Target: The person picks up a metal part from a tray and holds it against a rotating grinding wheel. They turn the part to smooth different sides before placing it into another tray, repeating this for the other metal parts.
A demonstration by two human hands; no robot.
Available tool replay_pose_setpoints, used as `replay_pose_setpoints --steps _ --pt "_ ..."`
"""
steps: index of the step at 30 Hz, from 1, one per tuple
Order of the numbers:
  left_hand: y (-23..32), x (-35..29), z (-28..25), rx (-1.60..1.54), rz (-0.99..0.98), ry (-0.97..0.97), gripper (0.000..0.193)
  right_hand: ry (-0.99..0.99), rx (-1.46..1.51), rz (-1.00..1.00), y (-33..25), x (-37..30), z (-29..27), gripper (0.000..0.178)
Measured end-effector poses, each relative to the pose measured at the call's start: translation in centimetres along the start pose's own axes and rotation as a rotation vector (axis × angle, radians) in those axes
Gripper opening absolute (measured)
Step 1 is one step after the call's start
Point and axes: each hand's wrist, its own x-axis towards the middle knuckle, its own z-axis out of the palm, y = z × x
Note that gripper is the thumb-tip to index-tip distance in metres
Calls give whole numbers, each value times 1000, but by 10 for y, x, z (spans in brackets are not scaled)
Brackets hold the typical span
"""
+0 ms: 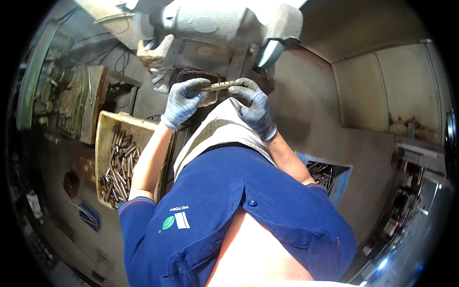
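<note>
Between my two gloved hands a short metal rod with a row of dark holes (221, 86) is held level, a little in front of a bench grinder (210, 24). My left hand (184, 101) grips its left end, thumb and fingers closed on it. At the other end, my right hand (253, 106) pinches the tip between thumb and fingers. Both gloves are grey-blue knit with darker palms. Below the grinder, behind the rod, is a brownish hollow or tray (197, 75) that my hands partly cover.
A yellowish crate (101, 153) full of similar metal rods (119, 167) stands at my left. At my right a blue bin (343, 184) holds more rods, partly hidden by my arm. Machinery (71, 103) stands far left; metal panels (382, 91) line the right side.
</note>
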Motion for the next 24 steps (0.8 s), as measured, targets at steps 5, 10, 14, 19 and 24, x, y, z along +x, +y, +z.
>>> replay_pose_setpoints --steps 5,10,14,19,24 --pt "-10 25 30 -186 -236 -165 26 157 3 50 20 -19 -19 18" --pt "-14 51 56 -94 -102 -223 29 284 46 130 34 -32 -38 15" --pt "-34 70 80 -137 -156 -40 25 395 -6 123 48 -32 -37 15" --pt "-53 81 97 -105 -153 24 19 442 -43 121 65 -30 -38 16" --pt "-68 94 97 -395 -301 -38 12 372 -74 239 68 -29 -49 15"
